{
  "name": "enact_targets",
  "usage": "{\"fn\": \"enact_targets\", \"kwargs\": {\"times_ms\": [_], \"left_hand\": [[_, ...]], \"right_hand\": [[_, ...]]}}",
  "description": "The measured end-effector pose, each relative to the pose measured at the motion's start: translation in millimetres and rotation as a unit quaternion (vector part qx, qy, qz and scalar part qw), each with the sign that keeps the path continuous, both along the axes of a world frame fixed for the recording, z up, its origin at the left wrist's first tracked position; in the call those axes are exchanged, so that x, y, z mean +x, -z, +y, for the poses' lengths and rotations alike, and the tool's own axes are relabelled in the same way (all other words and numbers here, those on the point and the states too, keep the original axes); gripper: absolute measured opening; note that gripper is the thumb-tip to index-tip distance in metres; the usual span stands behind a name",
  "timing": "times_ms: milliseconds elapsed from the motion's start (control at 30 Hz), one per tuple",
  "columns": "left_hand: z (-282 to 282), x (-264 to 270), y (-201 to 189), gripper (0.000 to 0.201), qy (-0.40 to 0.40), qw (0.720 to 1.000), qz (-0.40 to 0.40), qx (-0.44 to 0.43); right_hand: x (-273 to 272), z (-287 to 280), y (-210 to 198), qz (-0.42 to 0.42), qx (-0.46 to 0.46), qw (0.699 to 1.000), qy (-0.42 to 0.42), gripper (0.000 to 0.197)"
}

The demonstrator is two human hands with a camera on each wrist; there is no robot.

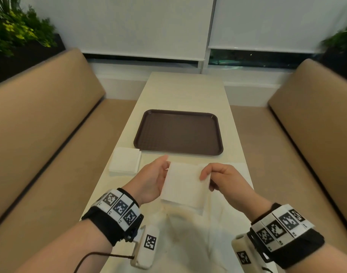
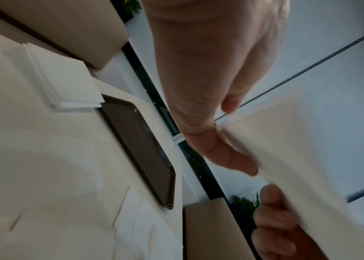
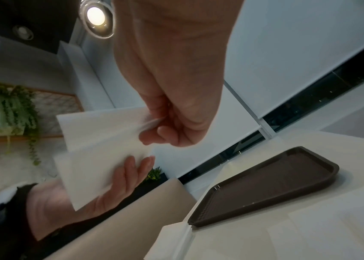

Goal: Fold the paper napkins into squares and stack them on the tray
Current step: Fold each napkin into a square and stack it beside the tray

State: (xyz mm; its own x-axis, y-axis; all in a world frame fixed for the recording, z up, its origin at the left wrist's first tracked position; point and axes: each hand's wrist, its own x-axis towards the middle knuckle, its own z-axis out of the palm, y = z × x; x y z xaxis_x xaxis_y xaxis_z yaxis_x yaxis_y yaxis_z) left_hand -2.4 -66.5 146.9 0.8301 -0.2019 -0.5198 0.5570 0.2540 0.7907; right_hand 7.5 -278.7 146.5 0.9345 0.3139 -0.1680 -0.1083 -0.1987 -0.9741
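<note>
Between two tan upholstered booth benches [image 1: 40,123], a long cream table [image 1: 185,89] is running toward white roller blinds [image 1: 141,24], with green plants [image 1: 15,30] sitting at the far left and right.

I am holding a white paper napkin folded into a rough square [image 1: 185,184] up above the table's near end. My left hand [image 1: 152,181] is lying spread and flat under its left side, fingers straight, supporting it from below; the right wrist view is showing those fingers [image 3: 130,176] reaching past the napkin's edge. My right hand [image 1: 221,179] is pinching the napkin's right edge, thumb on top and curled fingers underneath.

A dark brown rectangular plastic tray [image 1: 178,115] is sitting in the middle of the table, just beyond my hands, with nothing lying on it. A stack of white square napkins [image 1: 125,160] is resting at the table's left edge, just beside the tray's near left corner. More white napkin sheets [image 1: 233,167] are lying flat on the table under and beside my right hand; I cannot tell how many.
</note>
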Motion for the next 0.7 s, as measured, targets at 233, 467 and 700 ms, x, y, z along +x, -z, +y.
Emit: {"fn": "enact_targets", "kwargs": {"times_ms": [233,467,700], "left_hand": [[-5,-3,12,0.021,-0.006,0.963,-0.145,0.229],[-9,-17,17,0.014,0.038,0.914,-0.253,0.314],[-6,-32,27,0.016,0.04,0.895,-0.263,0.359]], "right_hand": [[-3,-1,-1,-0.022,-0.116,0.992,-0.036,0.042],[0,25,-8,-0.152,-0.331,0.921,-0.136,0.026],[-14,40,6,-0.236,-0.431,0.845,-0.21,0.033]]}}
